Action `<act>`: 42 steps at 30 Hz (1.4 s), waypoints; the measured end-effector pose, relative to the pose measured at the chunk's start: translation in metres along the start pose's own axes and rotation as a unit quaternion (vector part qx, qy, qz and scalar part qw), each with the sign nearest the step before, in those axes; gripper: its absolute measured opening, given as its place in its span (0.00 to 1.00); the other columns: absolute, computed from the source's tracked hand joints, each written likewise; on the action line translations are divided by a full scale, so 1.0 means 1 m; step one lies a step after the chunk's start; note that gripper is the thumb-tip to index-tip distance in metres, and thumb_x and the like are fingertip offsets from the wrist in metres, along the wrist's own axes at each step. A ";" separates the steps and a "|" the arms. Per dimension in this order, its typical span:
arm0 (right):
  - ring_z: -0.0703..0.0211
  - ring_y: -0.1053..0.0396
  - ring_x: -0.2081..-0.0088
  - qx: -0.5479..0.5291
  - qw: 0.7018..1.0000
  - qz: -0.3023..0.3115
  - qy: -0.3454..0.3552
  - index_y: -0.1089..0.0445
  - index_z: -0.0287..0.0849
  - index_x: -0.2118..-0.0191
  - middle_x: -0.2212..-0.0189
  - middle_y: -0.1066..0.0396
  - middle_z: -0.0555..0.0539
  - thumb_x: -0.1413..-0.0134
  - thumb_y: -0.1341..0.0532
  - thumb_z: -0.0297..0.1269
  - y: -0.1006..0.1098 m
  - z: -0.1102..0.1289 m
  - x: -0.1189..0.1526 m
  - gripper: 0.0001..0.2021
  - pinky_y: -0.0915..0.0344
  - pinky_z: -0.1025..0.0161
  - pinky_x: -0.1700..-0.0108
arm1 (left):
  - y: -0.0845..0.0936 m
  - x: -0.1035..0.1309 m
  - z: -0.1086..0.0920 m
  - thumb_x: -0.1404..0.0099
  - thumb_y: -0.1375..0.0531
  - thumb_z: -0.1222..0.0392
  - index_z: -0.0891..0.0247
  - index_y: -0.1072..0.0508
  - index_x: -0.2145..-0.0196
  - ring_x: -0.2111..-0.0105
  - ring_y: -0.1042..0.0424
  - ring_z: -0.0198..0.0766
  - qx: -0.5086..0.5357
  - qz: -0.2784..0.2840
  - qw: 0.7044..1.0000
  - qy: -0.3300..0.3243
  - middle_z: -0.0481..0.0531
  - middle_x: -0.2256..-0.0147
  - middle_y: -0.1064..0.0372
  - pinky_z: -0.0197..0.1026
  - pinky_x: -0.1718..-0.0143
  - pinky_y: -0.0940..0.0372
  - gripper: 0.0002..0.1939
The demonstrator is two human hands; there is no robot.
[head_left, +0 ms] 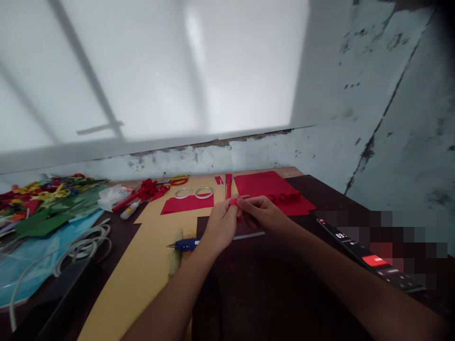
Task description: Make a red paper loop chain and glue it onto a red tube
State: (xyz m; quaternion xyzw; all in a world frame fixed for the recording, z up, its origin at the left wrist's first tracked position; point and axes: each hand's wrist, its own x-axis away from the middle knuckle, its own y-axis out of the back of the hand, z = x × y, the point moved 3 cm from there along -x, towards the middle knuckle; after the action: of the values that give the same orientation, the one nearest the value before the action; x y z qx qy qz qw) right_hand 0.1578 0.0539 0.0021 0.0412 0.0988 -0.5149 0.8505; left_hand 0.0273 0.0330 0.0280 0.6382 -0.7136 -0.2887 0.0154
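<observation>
Left hand (223,220) and right hand (265,211) meet, pinching a red strip (233,202), beyond and right of the gun (187,244). Judgement: light pinch, even tension, no creasing. Rings (204,197) lie beyond the gun; red sheet (258,182) beyond, farther right; phone (369,258) far right.

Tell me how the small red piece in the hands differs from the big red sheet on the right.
Size: the small red piece is tiny, while the big red sheet is broad.
Pose: the piece is held up between the left hand and right hand; the sheet lies flat.
Visibility: fingers hide much of the piece, whereas most of the sheet shows.
Shared: both are red.
</observation>
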 end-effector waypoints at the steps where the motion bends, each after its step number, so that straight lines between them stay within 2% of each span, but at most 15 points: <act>1: 0.71 0.49 0.87 0.019 1.000 0.006 0.002 0.27 0.39 0.72 0.89 0.40 0.56 0.43 0.39 0.57 0.001 0.003 0.001 0.23 0.55 0.69 0.82 | 0.003 -0.002 0.002 0.29 0.53 0.54 0.64 0.26 0.72 0.73 0.34 0.37 0.005 -0.009 1.000 0.004 0.48 0.77 0.33 0.37 0.68 0.39 0.21; 3: 0.70 0.48 0.85 0.051 0.999 0.016 0.005 0.27 0.39 0.70 0.88 0.39 0.56 0.42 0.39 0.56 0.004 0.006 0.001 0.22 0.54 0.69 0.81 | 0.010 -0.006 0.008 0.29 0.53 0.53 0.64 0.22 0.63 0.70 0.31 0.38 -0.003 -0.034 0.999 0.008 0.50 0.73 0.28 0.38 0.64 0.37 0.21; 6: 0.70 0.47 0.85 0.077 0.997 0.001 0.000 0.26 0.38 0.71 0.88 0.40 0.55 0.44 0.38 0.53 0.009 0.006 0.001 0.20 0.52 0.69 0.81 | 0.019 -0.011 0.016 0.29 0.52 0.52 0.63 0.23 0.54 0.67 0.28 0.39 -0.043 -0.051 0.998 -0.001 0.53 0.67 0.24 0.40 0.63 0.36 0.21; 10: 0.67 0.42 0.83 0.044 0.998 -0.039 -0.027 0.27 0.38 0.71 0.86 0.37 0.53 0.46 0.38 0.49 0.013 0.002 -0.003 0.17 0.47 0.68 0.80 | 0.020 -0.012 0.018 0.27 0.53 0.52 0.63 0.24 0.51 0.66 0.26 0.40 -0.102 -0.030 0.994 -0.042 0.55 0.63 0.23 0.40 0.61 0.34 0.21; 13: 0.64 0.38 0.81 -0.012 0.997 -0.053 -0.049 0.27 0.39 0.69 0.82 0.34 0.50 0.43 0.44 0.51 0.016 0.000 -0.004 0.20 0.44 0.67 0.79 | 0.018 -0.010 0.017 0.27 0.52 0.57 0.62 0.26 0.48 0.58 0.26 0.43 -0.187 -0.011 0.978 -0.091 0.57 0.58 0.23 0.44 0.55 0.34 0.19; 16: 0.65 0.38 0.81 0.002 0.997 -0.061 -0.047 0.28 0.39 0.70 0.82 0.33 0.50 0.44 0.42 0.52 0.018 0.002 -0.003 0.19 0.43 0.68 0.79 | 0.016 -0.008 0.019 0.27 0.52 0.58 0.62 0.29 0.44 0.53 0.28 0.46 -0.258 0.022 0.959 -0.115 0.59 0.52 0.26 0.47 0.53 0.34 0.20; 20: 0.67 0.40 0.82 0.055 0.996 -0.071 -0.024 0.31 0.39 0.75 0.83 0.35 0.52 0.49 0.36 0.50 0.018 0.006 -0.002 0.17 0.44 0.68 0.80 | 0.017 -0.008 0.020 0.26 0.53 0.57 0.62 0.31 0.42 0.49 0.29 0.47 -0.308 0.037 0.942 -0.127 0.59 0.49 0.27 0.48 0.50 0.34 0.21; 25: 0.66 0.39 0.82 0.061 0.996 -0.052 -0.025 0.30 0.39 0.73 0.82 0.35 0.52 0.46 0.39 0.52 0.015 0.008 -0.001 0.19 0.42 0.68 0.80 | 0.019 -0.008 0.017 0.26 0.53 0.58 0.61 0.32 0.41 0.49 0.30 0.47 -0.359 0.038 0.925 -0.117 0.58 0.49 0.27 0.49 0.49 0.34 0.21; 28: 0.67 0.40 0.82 0.091 0.994 -0.050 -0.016 0.32 0.39 0.75 0.82 0.36 0.52 0.47 0.37 0.52 0.013 0.009 0.000 0.19 0.42 0.68 0.79 | 0.019 -0.008 0.017 0.26 0.53 0.58 0.62 0.33 0.40 0.47 0.31 0.48 -0.369 0.043 0.921 -0.115 0.58 0.47 0.28 0.49 0.47 0.35 0.21; 33: 0.69 0.42 0.83 0.103 0.993 -0.058 -0.006 0.33 0.40 0.77 0.84 0.37 0.54 0.48 0.36 0.51 0.010 0.007 0.000 0.19 0.45 0.69 0.81 | 0.019 -0.008 0.017 0.29 0.48 0.58 0.62 0.43 0.34 0.51 0.28 0.48 -0.360 0.002 0.929 -0.088 0.60 0.49 0.27 0.49 0.51 0.34 0.27; 35: 0.68 0.42 0.84 0.097 0.993 -0.060 -0.009 0.33 0.40 0.76 0.85 0.38 0.54 0.48 0.36 0.50 0.008 0.004 0.000 0.18 0.45 0.69 0.81 | 0.019 -0.007 0.015 0.31 0.46 0.59 0.61 0.45 0.33 0.52 0.28 0.48 -0.362 -0.003 0.927 -0.099 0.59 0.49 0.27 0.50 0.50 0.34 0.30; 39: 0.68 0.42 0.84 0.081 0.995 -0.055 -0.014 0.31 0.40 0.74 0.85 0.38 0.55 0.46 0.38 0.50 0.001 0.000 0.000 0.17 0.45 0.69 0.82 | 0.017 -0.005 0.013 0.29 0.50 0.61 0.63 0.38 0.38 0.48 0.31 0.49 -0.370 0.026 0.916 -0.155 0.60 0.48 0.28 0.51 0.45 0.38 0.23; 42: 0.68 0.42 0.85 0.054 0.997 -0.050 -0.003 0.32 0.41 0.73 0.85 0.38 0.55 0.47 0.37 0.52 -0.003 -0.001 0.000 0.18 0.45 0.69 0.82 | 0.017 -0.004 0.012 0.27 0.53 0.60 0.63 0.34 0.41 0.47 0.31 0.48 -0.323 0.022 0.930 -0.173 0.60 0.47 0.29 0.50 0.44 0.39 0.21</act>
State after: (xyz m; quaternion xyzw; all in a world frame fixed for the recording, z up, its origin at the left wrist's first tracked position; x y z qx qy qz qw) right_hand 0.1552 0.0527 0.0017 0.0810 0.0703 -0.5614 0.8206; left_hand 0.0079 0.0415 0.0266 0.5231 -0.5872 -0.6089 0.1038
